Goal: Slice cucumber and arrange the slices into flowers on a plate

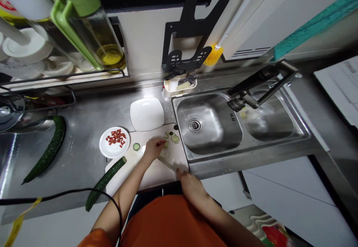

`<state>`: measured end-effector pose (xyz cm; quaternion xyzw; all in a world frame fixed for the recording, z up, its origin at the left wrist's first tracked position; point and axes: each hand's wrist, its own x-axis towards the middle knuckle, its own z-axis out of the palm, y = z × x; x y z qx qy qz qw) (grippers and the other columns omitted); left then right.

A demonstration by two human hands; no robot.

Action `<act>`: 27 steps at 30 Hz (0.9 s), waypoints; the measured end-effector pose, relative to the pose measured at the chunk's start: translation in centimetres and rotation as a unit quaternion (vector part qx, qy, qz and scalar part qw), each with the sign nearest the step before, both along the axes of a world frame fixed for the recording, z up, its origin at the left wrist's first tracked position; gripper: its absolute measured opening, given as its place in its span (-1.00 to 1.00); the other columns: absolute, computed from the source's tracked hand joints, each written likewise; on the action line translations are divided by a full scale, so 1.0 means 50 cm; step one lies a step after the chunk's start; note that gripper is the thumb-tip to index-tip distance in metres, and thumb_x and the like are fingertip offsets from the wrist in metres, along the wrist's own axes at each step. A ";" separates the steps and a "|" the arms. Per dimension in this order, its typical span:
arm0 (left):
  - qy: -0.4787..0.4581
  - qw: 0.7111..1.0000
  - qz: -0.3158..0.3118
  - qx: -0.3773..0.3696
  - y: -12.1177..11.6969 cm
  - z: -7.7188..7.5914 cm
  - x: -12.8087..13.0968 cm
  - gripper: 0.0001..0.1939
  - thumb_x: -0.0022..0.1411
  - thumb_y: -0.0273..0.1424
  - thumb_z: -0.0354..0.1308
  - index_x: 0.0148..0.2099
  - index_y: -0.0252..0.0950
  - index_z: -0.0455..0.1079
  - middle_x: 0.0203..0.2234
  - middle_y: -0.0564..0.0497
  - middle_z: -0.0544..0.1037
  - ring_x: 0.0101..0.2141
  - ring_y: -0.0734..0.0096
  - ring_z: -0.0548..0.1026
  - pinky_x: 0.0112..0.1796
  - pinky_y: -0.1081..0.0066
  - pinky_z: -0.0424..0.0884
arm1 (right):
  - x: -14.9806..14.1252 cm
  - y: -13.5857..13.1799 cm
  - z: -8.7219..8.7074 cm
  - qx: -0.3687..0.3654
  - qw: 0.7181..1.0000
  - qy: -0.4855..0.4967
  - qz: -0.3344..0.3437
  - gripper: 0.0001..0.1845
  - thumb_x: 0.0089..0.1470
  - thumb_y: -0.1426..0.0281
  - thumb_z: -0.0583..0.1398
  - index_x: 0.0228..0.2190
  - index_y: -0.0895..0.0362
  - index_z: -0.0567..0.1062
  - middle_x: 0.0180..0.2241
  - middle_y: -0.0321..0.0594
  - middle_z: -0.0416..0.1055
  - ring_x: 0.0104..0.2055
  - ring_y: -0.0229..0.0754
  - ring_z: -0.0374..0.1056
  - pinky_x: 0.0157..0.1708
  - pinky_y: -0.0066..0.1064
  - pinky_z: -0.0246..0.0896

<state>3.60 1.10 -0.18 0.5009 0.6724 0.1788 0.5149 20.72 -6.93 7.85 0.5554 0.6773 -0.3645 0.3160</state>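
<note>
Round pale-green cucumber slices [175, 138] lie just right of the nearer left hand [154, 149], its fingers' grip unclear. The right hand [192, 185] clamps a metal-bladed knife [169, 163].

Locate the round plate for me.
In the head view, the round plate sits left of centre, just left of and nearer than the square plate, by the cutting board's upper left edge.

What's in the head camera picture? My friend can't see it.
A person's left hand is by cucumber slices on a cutting board; the right hand holds what looks like a knife. Nearby are a sink and a plate of red pieces.
</note>
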 end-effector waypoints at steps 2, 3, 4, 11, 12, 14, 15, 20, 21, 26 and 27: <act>-0.008 0.999 -0.038 -0.004 0.000 0.003 0.012 -0.79 0.11 -0.43 0.14 -0.19 -0.24 0.52 -0.38 0.07 0.60 -0.37 0.48 0.49 -0.31 0.51 0.37 | 0.002 0.000 -0.002 -0.001 1.000 0.001 0.002 -0.39 0.12 0.68 -0.18 0.15 0.19 0.23 -0.17 0.03 0.48 -0.17 -0.05 0.45 -0.27 -0.33 0.32; -0.008 0.998 -0.068 0.002 0.000 0.004 0.017 -0.78 0.11 -0.43 0.14 -0.18 -0.23 0.52 -0.36 0.07 0.60 -0.36 0.47 0.49 -0.30 0.50 0.37 | 0.002 0.000 -0.003 0.000 1.000 0.002 0.004 -0.39 0.12 0.68 -0.18 0.16 0.18 0.23 -0.17 0.03 0.48 -0.17 -0.04 0.45 -0.27 -0.33 0.32; -0.002 0.995 -0.104 0.013 -0.001 0.005 0.021 -0.78 0.12 -0.43 0.13 -0.17 -0.21 0.52 -0.34 0.07 0.60 -0.34 0.46 0.49 -0.27 0.48 0.37 | 0.003 -0.001 -0.004 0.001 1.000 0.002 0.006 -0.39 0.12 0.67 -0.19 0.15 0.18 0.23 -0.17 0.03 0.48 -0.18 -0.03 0.45 -0.28 -0.32 0.33; 0.144 0.975 -0.143 0.088 -0.003 0.006 0.017 -0.75 0.18 -0.40 0.10 -0.09 -0.24 0.46 -0.20 -0.05 0.51 -0.18 0.36 0.43 -0.12 0.41 0.32 | 0.005 -0.001 -0.009 0.017 1.000 0.007 0.003 -0.40 0.11 0.68 -0.17 0.13 0.17 0.27 -0.19 0.01 0.49 -0.20 -0.06 0.46 -0.29 -0.37 0.32; 0.160 0.974 -0.138 0.082 -0.001 0.007 0.016 -0.75 0.17 -0.39 0.12 -0.08 -0.24 0.45 -0.20 -0.05 0.48 -0.17 0.35 0.42 -0.13 0.41 0.32 | 0.005 0.000 -0.009 0.013 1.000 0.008 0.001 -0.40 0.11 0.69 -0.16 0.13 0.17 0.27 -0.19 0.02 0.49 -0.20 -0.06 0.46 -0.29 -0.37 0.31; 0.181 0.972 -0.138 0.063 0.002 0.010 0.013 -0.75 0.14 -0.40 0.15 -0.09 -0.24 0.43 -0.19 -0.05 0.46 -0.16 0.34 0.40 -0.14 0.42 0.31 | 0.004 0.002 -0.007 0.003 1.000 0.007 -0.003 -0.41 0.11 0.69 -0.14 0.12 0.17 0.28 -0.20 0.02 0.49 -0.20 -0.07 0.46 -0.29 -0.37 0.32; 0.186 0.971 -0.139 0.054 0.003 0.012 0.013 -0.74 0.13 -0.41 0.16 -0.09 -0.24 0.42 -0.18 -0.05 0.45 -0.16 0.34 0.40 -0.14 0.42 0.30 | 0.004 0.003 -0.006 0.000 1.000 0.006 -0.005 -0.42 0.12 0.68 -0.14 0.12 0.17 0.28 -0.20 0.03 0.49 -0.20 -0.07 0.46 -0.29 -0.37 0.32; 0.191 0.970 -0.143 0.053 0.004 0.018 0.017 -0.78 0.14 -0.43 0.15 -0.12 -0.25 0.40 -0.20 -0.05 0.43 -0.18 0.35 0.39 -0.18 0.43 0.28 | 0.006 0.006 -0.007 -0.003 1.000 0.008 0.002 -0.40 0.13 0.68 -0.16 0.16 0.17 0.23 -0.17 0.03 0.48 -0.18 -0.05 0.46 -0.26 -0.34 0.32; 0.192 0.969 -0.143 0.053 0.004 0.018 0.017 -0.79 0.13 -0.43 0.15 -0.14 -0.25 0.40 -0.21 -0.05 0.43 -0.18 0.35 0.39 -0.19 0.43 0.28 | 0.006 0.005 -0.008 -0.002 1.000 0.009 0.003 -0.40 0.13 0.68 -0.17 0.15 0.17 0.24 -0.17 0.03 0.48 -0.18 -0.05 0.46 -0.26 -0.33 0.32; 0.203 0.969 -0.132 0.048 0.003 0.008 0.018 -0.85 0.12 -0.43 0.15 -0.20 -0.26 0.41 -0.26 -0.04 0.43 -0.20 0.35 0.39 -0.19 0.43 0.27 | 0.007 0.004 -0.014 0.006 1.000 0.012 0.002 -0.40 0.12 0.69 -0.17 0.14 0.16 0.25 -0.17 0.02 0.48 -0.19 -0.05 0.46 -0.29 -0.35 0.32; 0.204 0.969 -0.128 0.048 0.003 0.005 0.018 -0.86 0.12 -0.43 0.15 -0.21 -0.27 0.41 -0.27 -0.04 0.43 -0.21 0.35 0.39 -0.20 0.43 0.27 | 0.006 0.005 -0.013 0.005 1.000 0.012 0.002 -0.40 0.12 0.69 -0.17 0.14 0.17 0.25 -0.17 0.02 0.47 -0.19 -0.05 0.46 -0.29 -0.34 0.32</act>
